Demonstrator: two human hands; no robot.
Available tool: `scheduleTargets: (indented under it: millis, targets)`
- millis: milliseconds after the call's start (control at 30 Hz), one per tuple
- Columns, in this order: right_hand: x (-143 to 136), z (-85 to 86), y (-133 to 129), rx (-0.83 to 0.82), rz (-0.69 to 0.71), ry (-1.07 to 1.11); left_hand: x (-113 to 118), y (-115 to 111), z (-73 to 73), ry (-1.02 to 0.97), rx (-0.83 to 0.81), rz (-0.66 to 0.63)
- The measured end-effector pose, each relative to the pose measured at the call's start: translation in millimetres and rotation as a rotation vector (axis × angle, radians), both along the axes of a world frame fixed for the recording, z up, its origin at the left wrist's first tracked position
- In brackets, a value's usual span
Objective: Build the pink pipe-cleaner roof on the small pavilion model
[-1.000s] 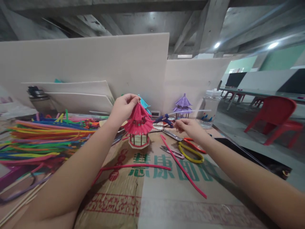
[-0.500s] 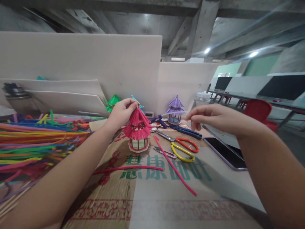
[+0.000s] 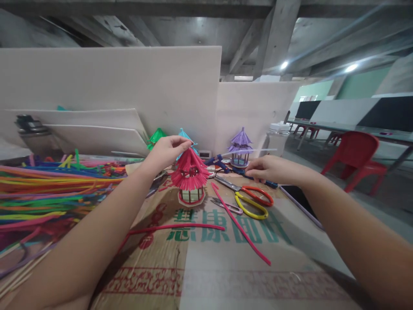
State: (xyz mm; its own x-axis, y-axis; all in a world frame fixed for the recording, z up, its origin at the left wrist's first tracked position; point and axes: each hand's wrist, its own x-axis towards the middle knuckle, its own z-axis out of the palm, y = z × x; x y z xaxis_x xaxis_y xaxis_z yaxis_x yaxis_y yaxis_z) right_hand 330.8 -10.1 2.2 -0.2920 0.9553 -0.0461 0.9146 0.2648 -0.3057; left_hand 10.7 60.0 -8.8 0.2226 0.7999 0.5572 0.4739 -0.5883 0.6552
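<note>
Two bare hands over a table (image 3: 300, 224) spread with a cardboard sheet (image 3: 145, 254). Left hand (image 3: 167, 150): fingers pinching the roof peak of a red miniature pavilion (image 3: 190, 172), upright toward the table's far edge; base resting on the sheet or just clear of it, impossible to tell. Right hand (image 3: 270, 168): fingers bent, tips gathered near the thumb, just beside a dark-blue tool (image 3: 270, 184) and a purple miniature pavilion (image 3: 240, 140); any grip on the tool, cannot tell. Between the hands, a blue hot-glue gun (image 3: 217, 162); nearer, scissors (image 3: 237, 188), thread snips (image 3: 238, 211) and two red pipe cleaners (image 3: 248, 237). Near the right edge, a phone (image 3: 295, 194); toward the left edge, many-coloured pipe cleaners (image 3: 58, 185). Red pavilion probably light, with soft, crushable eaves and thin, fragile posts; best taken gently by the peak or the stiffer-looking base rim.
</note>
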Motion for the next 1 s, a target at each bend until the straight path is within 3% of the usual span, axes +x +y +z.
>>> scheduleTargets:
  millis: [167,333,433,567,800,1000]
  targets:
    - [13,-15.5,18,-0.067,-0.003,0.036,1,2,-1.5,-0.036,0.049,0.038]
    - [21,-17.7,25,-0.053,-0.061,0.049,2,1,-1.7,-0.034,0.040,0.000]
    - [19,-16.2,25,-0.018,-0.085,0.056,-2,2,-0.5,-0.020,0.011,-0.038]
    - [16,-12.2,21,0.053,-0.078,0.032,-14,6,3.7,-0.079,0.014,0.003]
    - [13,-8.0,18,0.277,-0.161,0.047,-19,5,7.0,-0.064,-0.015,0.013]
    - [10,-25.6,29,0.205,-0.090,-0.045,-8,2,1.3,0.034,-0.006,-0.023]
